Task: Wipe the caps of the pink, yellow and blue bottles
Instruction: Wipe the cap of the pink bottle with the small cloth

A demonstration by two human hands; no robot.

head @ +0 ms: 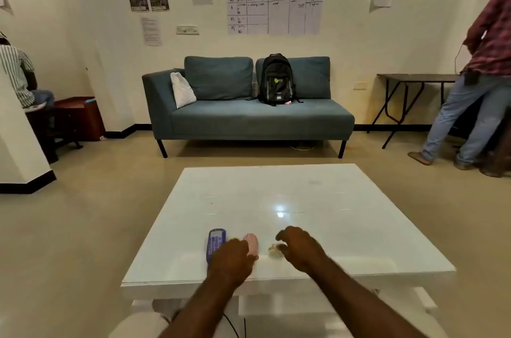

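Pink bottle on worktop, blue bottle at its 9 o'clock; L hand hides its near end, grip unclear; R hand loose, empty.

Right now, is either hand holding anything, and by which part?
Left hand lies over the near end of the pink bottle; a grip cannot be told. Right hand curls by a wad, hold unclear.

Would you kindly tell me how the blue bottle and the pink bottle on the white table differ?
The blue bottle is dark with a pale label; the pink bottle is pale and shows no clear label. The blue bottle sits left of the pink bottle, farther from the right hand. Both rest on the table, near ends hidden by the left hand.
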